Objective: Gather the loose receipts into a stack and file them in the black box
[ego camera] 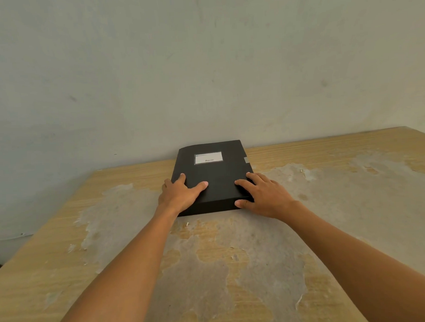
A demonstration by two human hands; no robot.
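Observation:
The black box (213,171) lies flat and closed on the table near the wall, a white label on its lid and a small grey tab on its right edge. My left hand (179,194) grips its near left corner, thumb on the lid and fingers along the left side. My right hand (263,195) holds the near right corner, fingers on the lid and thumb against the front edge. No receipts are in sight.
The wooden table (222,257) has a worn top with large patches of peeled veneer. A pale wall (203,76) rises directly behind the box. The table's left edge runs diagonally at the left of the view.

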